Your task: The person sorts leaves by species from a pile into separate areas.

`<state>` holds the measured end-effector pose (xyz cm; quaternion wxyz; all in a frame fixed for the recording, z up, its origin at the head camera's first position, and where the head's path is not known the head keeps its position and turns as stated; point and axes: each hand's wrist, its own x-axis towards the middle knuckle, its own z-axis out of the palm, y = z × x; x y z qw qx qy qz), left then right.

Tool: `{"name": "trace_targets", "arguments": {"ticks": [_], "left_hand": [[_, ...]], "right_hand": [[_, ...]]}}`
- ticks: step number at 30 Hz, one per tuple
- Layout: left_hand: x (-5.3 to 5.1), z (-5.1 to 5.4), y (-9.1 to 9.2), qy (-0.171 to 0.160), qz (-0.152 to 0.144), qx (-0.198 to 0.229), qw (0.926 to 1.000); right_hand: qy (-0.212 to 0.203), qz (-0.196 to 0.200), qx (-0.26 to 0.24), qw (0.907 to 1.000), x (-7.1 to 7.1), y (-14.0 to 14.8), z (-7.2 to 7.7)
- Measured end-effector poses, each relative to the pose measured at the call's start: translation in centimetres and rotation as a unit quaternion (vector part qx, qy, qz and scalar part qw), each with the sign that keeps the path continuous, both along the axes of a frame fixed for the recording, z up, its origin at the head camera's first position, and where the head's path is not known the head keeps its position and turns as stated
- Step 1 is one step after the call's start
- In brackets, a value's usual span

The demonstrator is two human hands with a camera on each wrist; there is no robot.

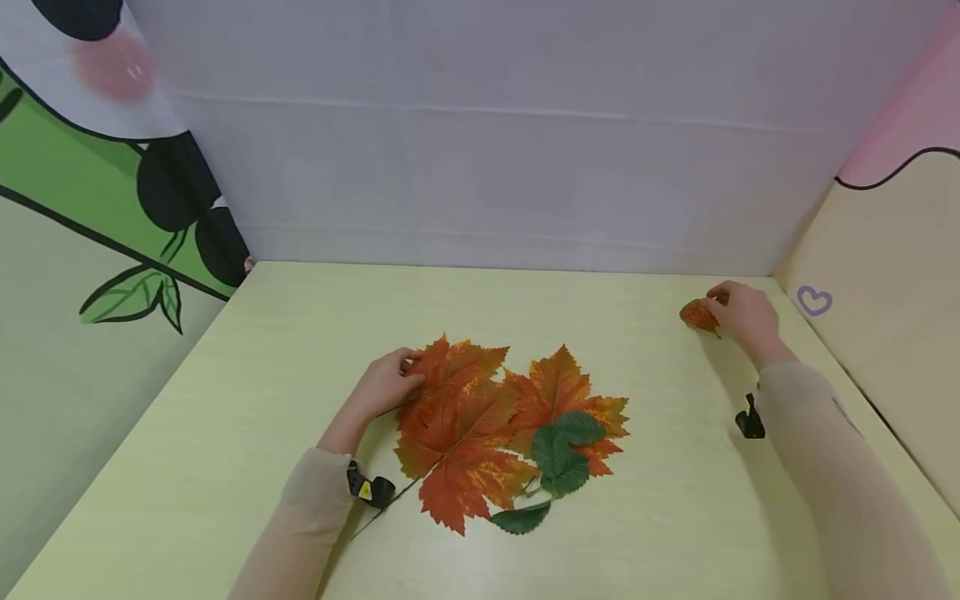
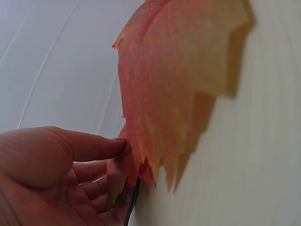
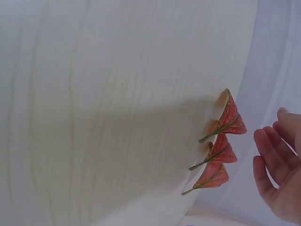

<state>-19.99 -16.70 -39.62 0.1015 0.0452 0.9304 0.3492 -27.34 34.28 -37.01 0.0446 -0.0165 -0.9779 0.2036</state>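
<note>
At the left edge of a cluster of artificial orange maple leaves, my left hand pinches one leaf between thumb and fingers. A dark stem shows beside those fingers in the left wrist view. At the table's far right, my right hand is beside a group of small red-orange leaves. In the right wrist view, three such small leaves with short green stems lie in a row. My right fingers are loosely bent there, with a gap between them and the leaves.
Green leaves overlap the right side of the maple cluster, and a single green leaf lies at its front. A dark stem sticks out toward the front left. A pale wall bounds the pale yellow table at the back.
</note>
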Motion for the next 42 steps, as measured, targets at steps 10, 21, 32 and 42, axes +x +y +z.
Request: {"name": "trace_targets", "arguments": {"ticks": [10,21,32,42], "left_hand": [[-0.1,-0.1,-0.1,0.001,0.000,-0.003,1.0000],[-0.2,-0.2,0.0,0.003,0.001,-0.008,1.0000],[-0.2,-0.3,-0.1,-0.002,0.006,-0.007,1.0000],[-0.2,-0.2,0.0,-0.002,0.005,-0.007,1.0000]], "right_hand": [[0.033,0.089,0.006,0.9954,2.2,-3.4,0.1],[0.033,0.171,0.025,0.9845,4.7,-8.0,-0.4],[0.030,0.243,0.012,0.9695,7.2,-11.8,-0.5],[-0.003,0.291,0.005,0.9567,9.5,-13.6,-0.4]]}}
